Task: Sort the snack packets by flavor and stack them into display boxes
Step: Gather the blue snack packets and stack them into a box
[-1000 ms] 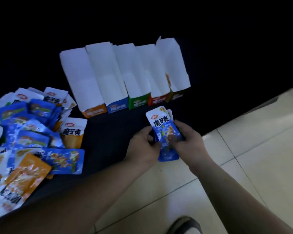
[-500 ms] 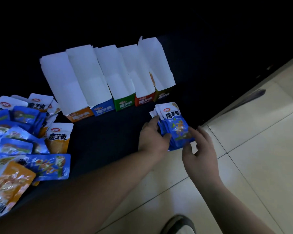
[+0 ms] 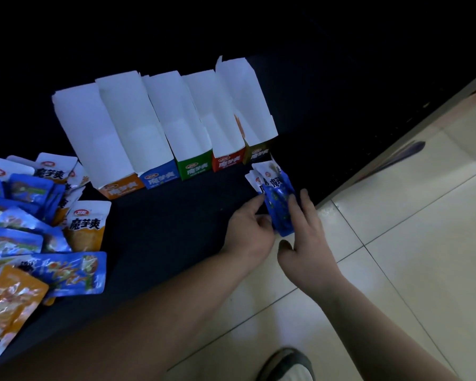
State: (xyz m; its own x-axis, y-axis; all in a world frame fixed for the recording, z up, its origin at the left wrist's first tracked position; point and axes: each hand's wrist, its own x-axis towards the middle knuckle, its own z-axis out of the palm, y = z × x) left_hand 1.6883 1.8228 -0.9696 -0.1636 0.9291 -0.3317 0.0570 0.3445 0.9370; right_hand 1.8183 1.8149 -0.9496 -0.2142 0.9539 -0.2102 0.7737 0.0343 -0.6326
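Both hands on a stack of blue snack packets (image 3: 276, 200) at the counter (image 3: 176, 215) edge: left hand (image 3: 252, 229) pinching its near side, right hand (image 3: 305, 237) pressing with open fingers. At 12 o'clock from the stack, the olive display box (image 3: 259, 154); red (image 3: 227, 162), green (image 3: 194, 169), blue (image 3: 160, 178) and orange (image 3: 121, 187) boxes running toward 9 o'clock. Far at 9 o'clock, a loose heap of packets (image 3: 25, 215).

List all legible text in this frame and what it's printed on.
"魔芋爽" on the orange packet standing by the pile.
"魔芋爽" on the white-topped packet at the back of the pile.
"魔芋爽", blurred, on the fronts of the orange box, blue box and green box.
Red box and olive box: same layout, too blurred to read.
Blue packets in the hands: only partly visible.
Red oval logos and small print: unreadable.
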